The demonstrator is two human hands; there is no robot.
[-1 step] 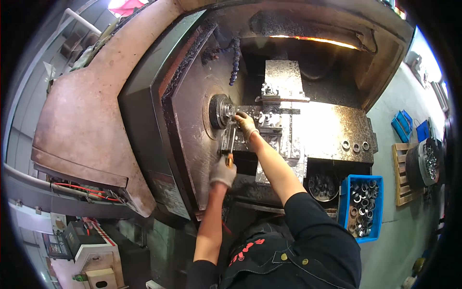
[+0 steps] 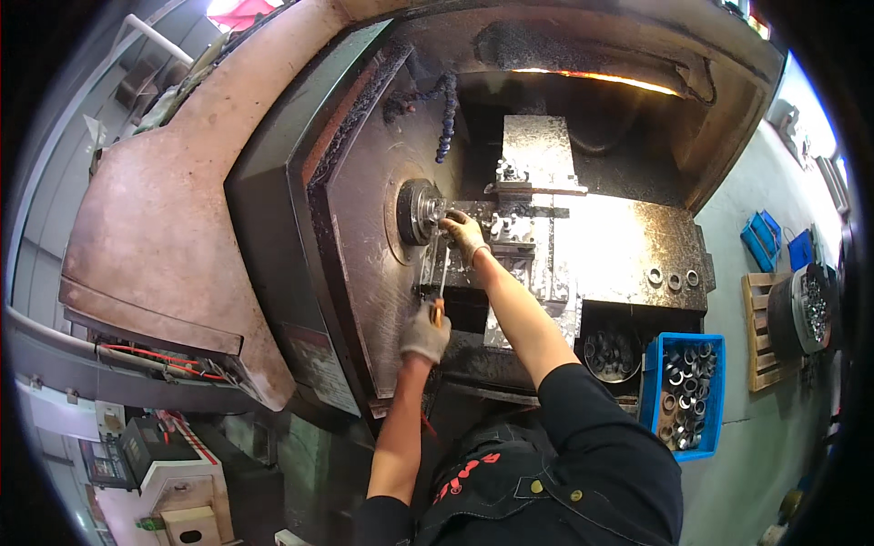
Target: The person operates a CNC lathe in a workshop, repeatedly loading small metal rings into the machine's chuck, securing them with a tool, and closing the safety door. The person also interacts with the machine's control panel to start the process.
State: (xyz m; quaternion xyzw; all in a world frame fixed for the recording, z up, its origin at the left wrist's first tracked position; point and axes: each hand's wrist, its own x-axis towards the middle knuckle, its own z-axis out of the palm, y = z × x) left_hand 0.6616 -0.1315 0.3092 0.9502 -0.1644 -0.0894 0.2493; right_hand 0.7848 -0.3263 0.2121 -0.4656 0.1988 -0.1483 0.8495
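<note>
My left hand (image 2: 425, 335), in a pale work glove, is closed round the orange handle (image 2: 438, 313) of a tool with a long, thin metal shaft (image 2: 445, 271). Its shaft points up toward the round chuck (image 2: 416, 211) of a lathe; the exact kind of tool is unclear. A shiny metal ring (image 2: 433, 210) sits at the front of the chuck. My right hand (image 2: 466, 235), also gloved, has its fingers bent together just right of the ring, by the shaft's upper end. What lies between those fingers is hidden.
Right of my right hand stands a tool holder block (image 2: 512, 227) on the metal slide. Several rings (image 2: 675, 280) rest on the bright machine bed. A blue bin (image 2: 718, 391) full of metal rings stands at the right, beside a round pan (image 2: 612, 355). A segmented coolant hose (image 2: 445, 136) hangs above the chuck.
My left hand has shifted slightly right and the orange-handled tool has moved with it. My right hand stays almost in place by the chuck.
</note>
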